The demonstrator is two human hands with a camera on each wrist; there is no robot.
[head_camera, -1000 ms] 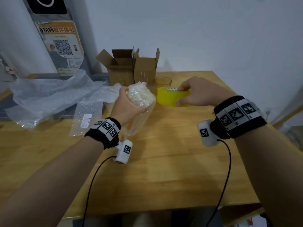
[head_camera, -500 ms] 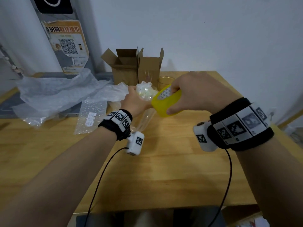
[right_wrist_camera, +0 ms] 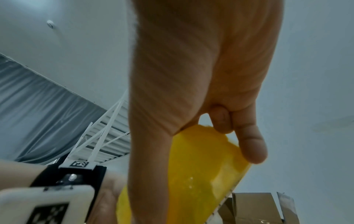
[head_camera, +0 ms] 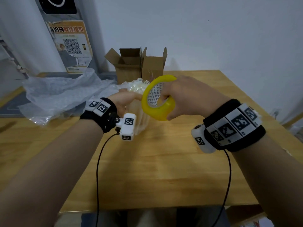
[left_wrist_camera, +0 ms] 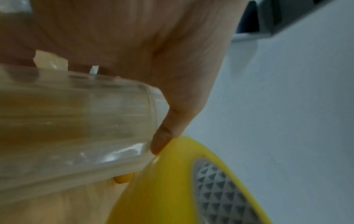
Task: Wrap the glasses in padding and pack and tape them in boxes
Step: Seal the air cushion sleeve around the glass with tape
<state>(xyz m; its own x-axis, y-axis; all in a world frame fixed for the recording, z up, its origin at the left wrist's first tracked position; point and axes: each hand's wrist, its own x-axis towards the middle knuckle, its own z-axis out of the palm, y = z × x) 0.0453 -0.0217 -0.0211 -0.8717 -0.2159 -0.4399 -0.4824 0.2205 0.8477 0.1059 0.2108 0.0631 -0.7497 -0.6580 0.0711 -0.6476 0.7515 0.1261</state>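
Your left hand (head_camera: 124, 99) grips the clear ribbed drinking glass (left_wrist_camera: 76, 121), stuffed at the top with crumpled pale bubble-wrap padding (head_camera: 136, 86). It is held off the wooden table (head_camera: 147, 161), tilted, base toward you — likely so the padded end faces the tape. Your left thumb tip sits right at the glass rim, touching the roll; that reads as feeling for the tape's free end, though I can't see the end itself.

Your right hand (head_camera: 185, 97) is closed on the yellow roll of packing tape with its grey patterned core (head_camera: 158, 97), fingers hooked through the core and thumb on the outside. The roll stands on edge, pressed against the glass, so tape can pull straight off around it.

Behind them, two open brown cardboard boxes (head_camera: 139, 66) stand flaps-up at the table's far edge — ready to take the glass. Loose clear plastic sheeting (head_camera: 62, 94) lies to the left within reach.
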